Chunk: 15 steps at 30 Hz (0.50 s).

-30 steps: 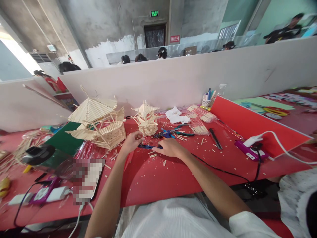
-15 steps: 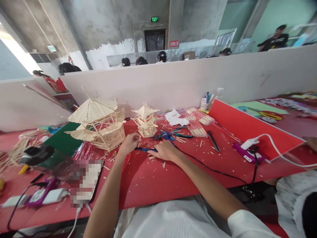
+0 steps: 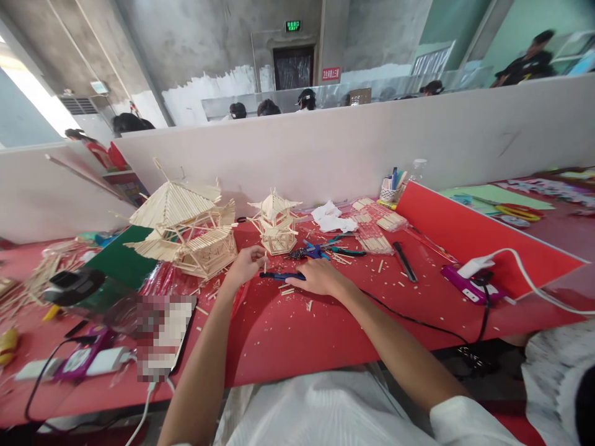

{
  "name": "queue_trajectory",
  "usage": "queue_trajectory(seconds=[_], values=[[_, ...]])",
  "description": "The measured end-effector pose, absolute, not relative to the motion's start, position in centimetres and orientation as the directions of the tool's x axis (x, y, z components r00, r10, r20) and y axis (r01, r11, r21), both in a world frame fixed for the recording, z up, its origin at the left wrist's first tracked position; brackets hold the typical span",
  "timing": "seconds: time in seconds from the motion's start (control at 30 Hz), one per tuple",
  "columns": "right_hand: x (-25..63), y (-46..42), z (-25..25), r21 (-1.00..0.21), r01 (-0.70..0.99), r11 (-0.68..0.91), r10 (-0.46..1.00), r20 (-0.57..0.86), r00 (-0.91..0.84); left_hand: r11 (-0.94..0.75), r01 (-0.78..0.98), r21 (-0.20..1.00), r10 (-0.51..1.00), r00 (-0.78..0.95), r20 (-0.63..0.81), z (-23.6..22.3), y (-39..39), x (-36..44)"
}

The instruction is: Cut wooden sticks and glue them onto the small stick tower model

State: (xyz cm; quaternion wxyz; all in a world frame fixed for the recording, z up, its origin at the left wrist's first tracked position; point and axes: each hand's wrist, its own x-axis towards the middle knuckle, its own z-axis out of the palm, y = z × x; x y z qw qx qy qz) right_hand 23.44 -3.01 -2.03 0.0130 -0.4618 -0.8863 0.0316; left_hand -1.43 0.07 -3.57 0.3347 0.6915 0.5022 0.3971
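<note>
My left hand [image 3: 248, 265] is closed in a pinch around a short thin wooden stick [image 3: 265, 261], held upright over the red table. Just to its right lies a slim dark blue hand tool [image 3: 281, 276], its kind unclear from here. My right hand [image 3: 318, 277] reaches over the end of that tool, palm down, with fingers closed on it. Behind both hands stands a small pavilion model of sticks [image 3: 277, 230]. To the left is a larger stick pavilion [image 3: 186, 229] with a layered roof. Cut stick bits lie around the hands.
Pliers with blue handles [image 3: 316, 251] lie behind my right hand. Farther right are stick bundles [image 3: 372, 232], a black cutter-like tool [image 3: 405, 262] and a purple power strip [image 3: 468, 285]. A dark bottle [image 3: 88, 294] and a tablet [image 3: 183, 328] lie left. A pale partition [image 3: 325, 155] stands behind.
Both hands stay almost in place, the left on the stick and the right at the blue tool. The view has shifted slightly.
</note>
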Motion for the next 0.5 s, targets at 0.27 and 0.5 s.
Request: queue_trajectory(seconds=[0.27,0.5], values=[[23.55,-2.98,-2.12,-0.083,0.809,0.582,0.813,0.014,-0.583,-0.275,0.422,0.864,0.957,0.205,0.205,-3.35,-0.11,-1.18],[23.62,-2.89,-2.36,-0.091,0.809,0.581,0.813,0.018,-0.582,-0.256,0.434,0.864,0.959,0.229,0.169,-3.09,-0.32,-0.93]])
